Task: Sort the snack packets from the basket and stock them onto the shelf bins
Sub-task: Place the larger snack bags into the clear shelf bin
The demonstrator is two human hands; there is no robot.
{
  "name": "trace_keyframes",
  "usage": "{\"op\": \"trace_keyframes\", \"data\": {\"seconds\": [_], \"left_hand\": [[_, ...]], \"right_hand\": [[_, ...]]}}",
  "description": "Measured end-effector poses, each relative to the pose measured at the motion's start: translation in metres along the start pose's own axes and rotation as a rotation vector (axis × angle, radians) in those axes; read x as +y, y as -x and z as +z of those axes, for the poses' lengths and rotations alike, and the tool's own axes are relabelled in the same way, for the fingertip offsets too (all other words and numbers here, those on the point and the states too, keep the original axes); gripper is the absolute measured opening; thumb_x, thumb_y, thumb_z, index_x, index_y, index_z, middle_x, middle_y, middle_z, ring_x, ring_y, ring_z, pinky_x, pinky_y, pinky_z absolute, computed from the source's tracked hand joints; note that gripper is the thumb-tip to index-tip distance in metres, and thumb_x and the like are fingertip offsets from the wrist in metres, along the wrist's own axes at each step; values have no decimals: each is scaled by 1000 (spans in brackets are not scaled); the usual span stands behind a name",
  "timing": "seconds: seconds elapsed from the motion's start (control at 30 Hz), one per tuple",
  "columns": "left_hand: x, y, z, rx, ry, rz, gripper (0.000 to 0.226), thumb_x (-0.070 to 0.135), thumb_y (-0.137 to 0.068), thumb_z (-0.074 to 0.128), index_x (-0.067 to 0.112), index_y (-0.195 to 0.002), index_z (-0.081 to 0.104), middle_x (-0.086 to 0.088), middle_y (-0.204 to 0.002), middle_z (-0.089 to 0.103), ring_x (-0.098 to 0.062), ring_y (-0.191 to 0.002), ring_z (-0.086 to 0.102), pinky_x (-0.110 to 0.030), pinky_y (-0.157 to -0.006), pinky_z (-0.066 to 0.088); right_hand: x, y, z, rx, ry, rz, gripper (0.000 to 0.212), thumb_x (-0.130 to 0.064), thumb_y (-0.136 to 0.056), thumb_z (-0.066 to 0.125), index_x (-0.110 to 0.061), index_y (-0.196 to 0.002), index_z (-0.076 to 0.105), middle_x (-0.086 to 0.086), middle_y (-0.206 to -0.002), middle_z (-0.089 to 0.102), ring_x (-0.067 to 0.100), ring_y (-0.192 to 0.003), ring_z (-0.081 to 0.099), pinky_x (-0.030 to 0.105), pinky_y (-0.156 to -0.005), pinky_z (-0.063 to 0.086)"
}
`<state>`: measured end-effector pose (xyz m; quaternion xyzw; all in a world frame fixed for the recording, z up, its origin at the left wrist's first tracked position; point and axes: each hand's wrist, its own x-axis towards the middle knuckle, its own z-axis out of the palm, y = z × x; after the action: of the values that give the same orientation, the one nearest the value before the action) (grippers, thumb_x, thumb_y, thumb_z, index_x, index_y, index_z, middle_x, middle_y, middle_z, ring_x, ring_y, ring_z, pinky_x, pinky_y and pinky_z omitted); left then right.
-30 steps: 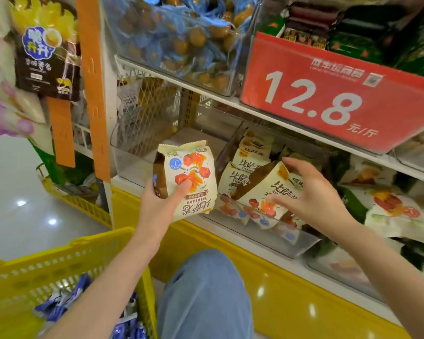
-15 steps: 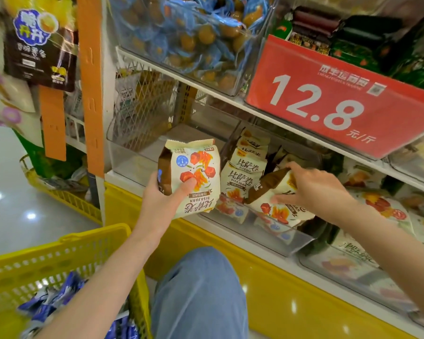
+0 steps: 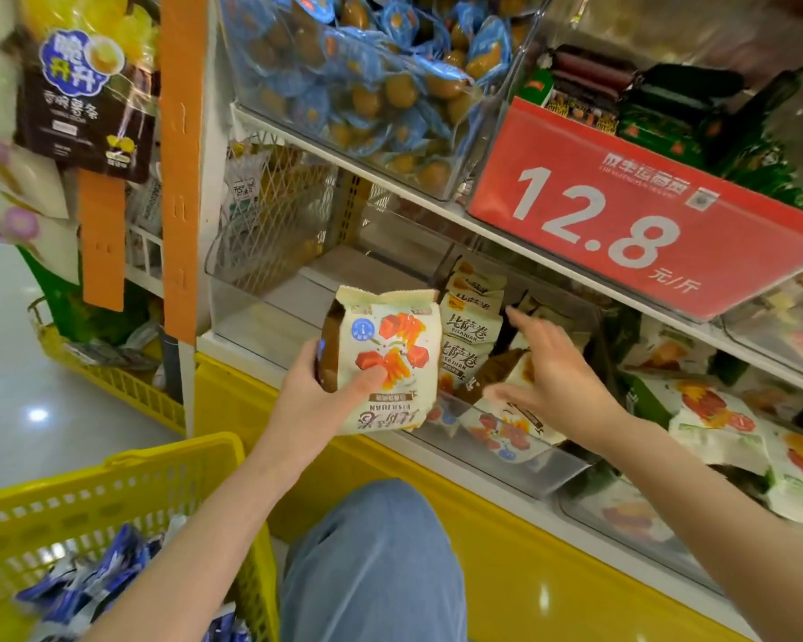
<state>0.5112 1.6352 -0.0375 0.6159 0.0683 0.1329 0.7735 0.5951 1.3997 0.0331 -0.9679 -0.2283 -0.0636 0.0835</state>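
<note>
So, left hand (image 3: 311,400): gripping one snack packet (image 3: 390,359) by its brown side, thumb pressed flat on the front, print upside down to the camera.
held packet spot: up in the air at the front edge of the lower shelf (image 3: 483,492), overlapping the divide between two clear bins, not inside either one.
right hand (image 3: 552,377): fingers spread wide and straight, palm down, kinda blurry, hovering over the stuff in the middle bin (image 3: 552,474). Honestly can't tell if the fingertips touch anything.
middle bin contents: same-brand packets, with an upright row (image 3: 471,326) along its left wall and a tilted packet (image 3: 506,433) leaning at the front wall, right under the right hand.
left bin (image 3: 251,317): clear plastic, at the left end of the lower shelf, just beside the orange upright (image 3: 177,178).
right end of the lower shelf: white-and-green packets (image 3: 715,419) piled in another clear bin.
upper shelf: a clear bin of blue-wrapped snacks (image 3: 367,85), plus a red price sign (image 3: 622,215) reading 12.8 along the shelf's front edge.
basket (image 3: 112,474): yellow, bottom left, blue packets (image 3: 98,576) inside, well apart from the shelf bins.
knee (image 3: 376,563): blue jeans, between the basket and the yellow shelf base (image 3: 552,572).
</note>
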Motion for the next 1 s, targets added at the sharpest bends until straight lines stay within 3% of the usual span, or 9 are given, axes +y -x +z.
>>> {"op": "trace_keyframes", "data": {"seconds": [0.13,0.23,0.33,0.43,0.5,0.63,0.8,0.87,1.0], "left_hand": [[4,-4,-3,-284,-163,55,45,18,-66,81,31,-100,55,17,-88,71,-1,-81,68,-14,-60,52],[9,-15,1,-403,-264,116,52,18,-66,82,36,-103,51,19,-92,69,1,-85,66,-13,-64,51],[13,-30,8,-329,-348,245,48,36,-72,75,41,-109,45,20,-104,61,10,-95,58,-9,-73,47],[10,-46,10,-186,-658,375,63,69,-79,39,32,-129,40,14,-126,50,2,-114,46,-19,-93,39],[0,-54,6,-165,-912,362,71,68,-82,19,24,-132,42,7,-128,52,-9,-119,45,-28,-98,35],[-22,-57,-1,-178,-1206,461,49,41,-97,17,21,-113,59,3,-112,62,-15,-109,48,-31,-102,29],[-19,-55,4,-117,-1134,489,47,34,-98,17,18,-110,60,1,-107,63,-15,-102,50,-28,-95,31],[-11,-53,9,-56,-965,464,36,31,-99,27,16,-117,55,1,-110,59,-13,-103,50,-24,-90,35],[25,-42,32,33,-590,622,32,30,-97,40,14,-125,46,7,-117,47,-4,-112,45,-14,-96,34]], "right_hand": [[-55,5,-5,12,-340,-198,107,-77,-53,58,-34,-144,20,-20,-142,34,-7,-127,29,14,-103,28],[-69,-5,-10,-87,-256,-236,83,-70,-56,64,-35,-129,45,-19,-114,60,-1,-101,58,29,-85,53],[-65,-13,-18,106,-248,-250,62,-60,-62,69,-32,-115,55,-19,-94,64,2,-86,63,30,-73,54],[-54,-14,-20,286,-391,-111,71,-68,-60,60,-28,-119,53,-15,-92,67,5,-82,67,36,-70,57],[-49,-13,-18,330,-381,-28,78,-73,-58,53,-26,-121,52,-19,-88,64,4,-79,68,37,-66,59],[-40,-11,-17,464,-285,-43,68,-68,-66,55,-26,-120,52,-23,-91,59,3,-85,65,35,-70,58],[-34,-15,-19,320,-278,-58,76,-66,-63,58,-23,-125,52,-16,-94,61,1,-83,63,21,-69,55],[-38,-24,-13,219,-183,-100,77,-65,-64,61,-23,-127,52,-17,-91,60,-2,-76,56,7,-62,43],[-41,-39,-9,173,-73,-100,69,-56,-72,68,-24,-130,49,-18,-89,51,0,-72,47,4,-54,28]]}}
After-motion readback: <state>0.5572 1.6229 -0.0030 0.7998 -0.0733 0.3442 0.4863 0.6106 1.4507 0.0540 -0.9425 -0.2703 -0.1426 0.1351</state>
